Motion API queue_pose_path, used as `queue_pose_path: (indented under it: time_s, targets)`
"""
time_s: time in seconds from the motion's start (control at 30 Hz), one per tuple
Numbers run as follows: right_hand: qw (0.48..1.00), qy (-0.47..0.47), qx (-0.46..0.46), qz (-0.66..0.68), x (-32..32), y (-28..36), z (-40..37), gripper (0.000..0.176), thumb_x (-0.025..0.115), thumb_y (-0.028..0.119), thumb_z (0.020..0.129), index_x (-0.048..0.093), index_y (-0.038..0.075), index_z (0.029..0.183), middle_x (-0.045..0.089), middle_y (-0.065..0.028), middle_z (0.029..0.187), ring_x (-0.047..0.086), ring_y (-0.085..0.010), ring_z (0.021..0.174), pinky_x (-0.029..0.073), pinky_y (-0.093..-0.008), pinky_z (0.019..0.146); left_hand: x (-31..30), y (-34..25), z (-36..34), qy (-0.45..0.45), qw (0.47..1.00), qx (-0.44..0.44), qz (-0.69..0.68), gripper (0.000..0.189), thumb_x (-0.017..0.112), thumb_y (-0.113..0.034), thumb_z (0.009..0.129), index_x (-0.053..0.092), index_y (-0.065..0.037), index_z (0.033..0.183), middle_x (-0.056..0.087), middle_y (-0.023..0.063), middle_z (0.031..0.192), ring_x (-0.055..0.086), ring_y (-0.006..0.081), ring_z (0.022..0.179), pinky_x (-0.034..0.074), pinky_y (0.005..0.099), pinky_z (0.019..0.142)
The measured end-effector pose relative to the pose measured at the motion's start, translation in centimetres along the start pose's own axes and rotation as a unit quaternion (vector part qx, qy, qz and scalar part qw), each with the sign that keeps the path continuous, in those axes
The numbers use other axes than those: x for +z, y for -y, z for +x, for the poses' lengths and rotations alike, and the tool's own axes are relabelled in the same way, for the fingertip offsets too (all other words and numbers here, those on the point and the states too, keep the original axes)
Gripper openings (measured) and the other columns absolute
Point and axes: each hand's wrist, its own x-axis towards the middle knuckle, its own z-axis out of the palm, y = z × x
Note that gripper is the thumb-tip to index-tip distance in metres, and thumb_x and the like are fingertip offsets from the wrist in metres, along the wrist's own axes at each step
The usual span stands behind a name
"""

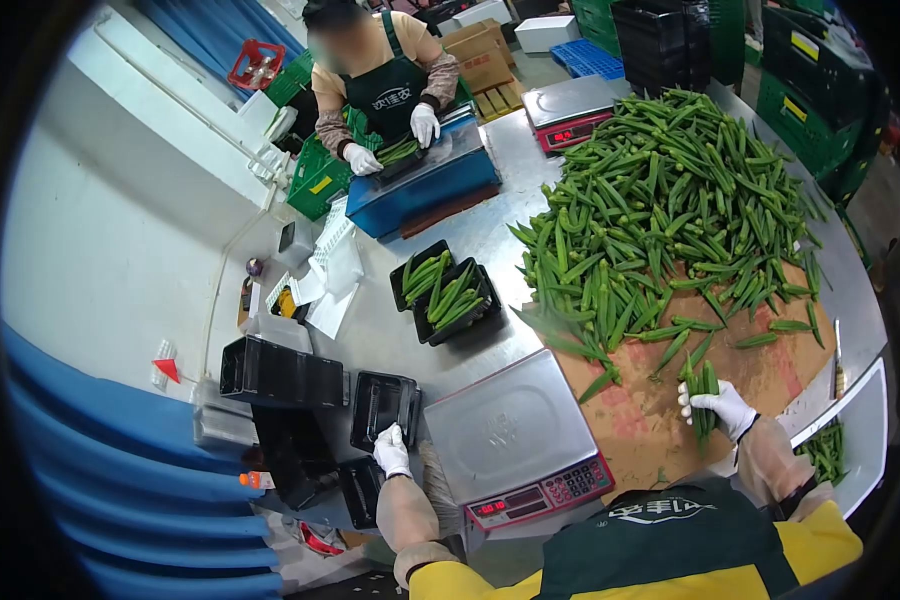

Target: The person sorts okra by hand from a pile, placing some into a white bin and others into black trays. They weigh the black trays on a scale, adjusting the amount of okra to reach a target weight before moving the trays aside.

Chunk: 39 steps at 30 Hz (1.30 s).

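Note:
My right hand [725, 408], in a white glove, is closed round a small bunch of okra [703, 388] above the brown cardboard [640, 425]. A large heap of green okra [660, 210] lies just beyond it. To the left, my gloved left hand [392, 452] has its fingers closed at the near edge of a black plastic tray [372, 392] that holds no okra. Between my hands stands a digital scale [510, 425] with a bare steel plate and a lit red display.
Two black trays filled with okra [458, 300] stand mid-table. Stacked black trays [280, 370] are at left. Across the table, a gloved person [395, 90] handles okra at a blue wrapping machine [425, 185]. A second scale [568, 105] and a white bin [865, 440] flank the heap.

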Motion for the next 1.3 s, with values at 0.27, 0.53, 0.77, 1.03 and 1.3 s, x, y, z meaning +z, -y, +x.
queue_pose_path:
  time_s: [0.27,0.53,0.77,1.03,1.3]
  targets:
    - [0.997,-0.056,-0.028,0.039,-1.9,-0.3,-1.4,0.036,0.062,0.004,0.088,0.057,-0.003,0.123,0.067,-0.0107,0.099,0.068,-0.0209,0.082,0.060,-0.0358,0.072,0.1,0.9,2.3,-0.019,0.967,-0.183,-0.175,0.019,0.072,-0.010,0.085,0.074,0.004,0.098,0.074,0.0113,0.090,0.066,0.0163,0.081,0.052,0.0307,0.078]
    - [0.970,0.013,-0.009,0.244,-3.9,-0.3,-3.5,0.050,0.058,0.020,0.096,0.046,0.001,0.141,0.059,-0.0152,0.132,0.059,-0.0248,0.120,0.049,-0.0446,0.102,-4.3,-13.6,1.2,-0.197,0.972,-0.025,-0.123,0.024,0.067,-0.016,0.092,0.072,0.006,0.096,0.071,0.0138,0.091,0.065,0.0234,0.084,0.051,0.0347,0.082]
    - [0.979,-0.141,-0.011,0.143,-7.0,-0.7,-3.6,0.041,0.066,0.011,0.089,0.058,0.000,0.127,0.067,-0.0079,0.104,0.067,-0.0155,0.089,0.060,-0.0339,0.075,-4.1,-21.8,-9.2,0.187,0.956,0.222,0.052,0.020,0.075,-0.001,0.079,0.075,-0.003,0.098,0.067,0.0064,0.090,0.055,0.0224,0.097,0.045,0.0340,0.091]
    - [0.933,-0.345,-0.063,-0.082,-15.2,-3.1,-4.9,0.023,0.074,0.009,0.079,0.069,0.004,0.101,0.069,-0.0032,0.084,0.064,-0.0120,0.075,0.052,-0.0279,0.061,-0.1,-36.5,-13.2,0.274,0.916,0.264,-0.130,0.025,0.065,-0.001,0.089,0.069,-0.002,0.114,0.069,0.0108,0.109,0.063,0.0245,0.103,0.048,0.0348,0.094]
    - [0.737,-0.414,-0.225,-0.485,-16.1,1.6,-0.7,0.020,0.064,0.016,0.082,0.066,0.009,0.100,0.068,-0.0175,0.097,0.065,-0.0365,0.093,0.052,-0.0450,0.081,20.4,-45.9,-18.8,0.315,0.875,0.361,-0.072,0.052,0.077,-0.011,0.079,0.060,-0.002,0.127,0.064,0.0169,0.118,0.059,0.0329,0.112,0.047,0.0393,0.099]
